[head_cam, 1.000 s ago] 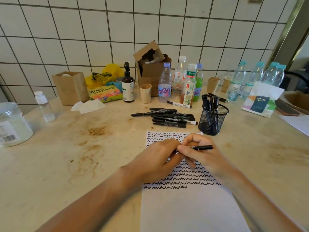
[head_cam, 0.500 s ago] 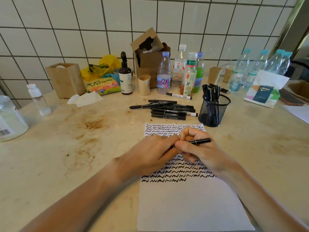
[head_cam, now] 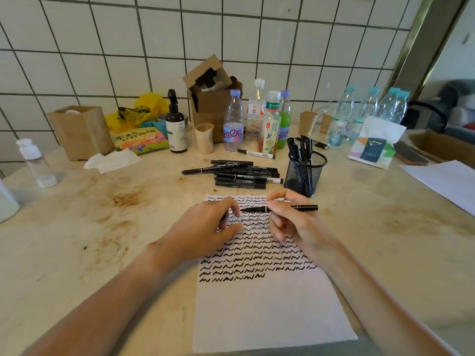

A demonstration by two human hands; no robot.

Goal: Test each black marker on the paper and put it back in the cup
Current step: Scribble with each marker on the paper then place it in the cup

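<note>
On the near part of the stained surface point(head_cam: 77, 253) lies the paper point(head_cam: 270, 312), its far half filled with black squiggle rows. Over those rows the right hand point(head_cam: 293, 222) pinches a black marker point(head_cam: 282, 208) held level, while the left hand point(head_cam: 210, 227), fingers curled, seems to hold the pulled-off cap, though that is hard to make out. Beyond the paper lies a pile of black markers point(head_cam: 239, 174), and just right of it stands the mesh cup point(head_cam: 304, 173) holding several more.

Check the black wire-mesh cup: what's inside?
Inside the black wire-mesh cup stand several black markers, their upper ends sticking above the rim. The exact count is unclear; the mesh obscures their lower parts and the cup's bottom.
</note>
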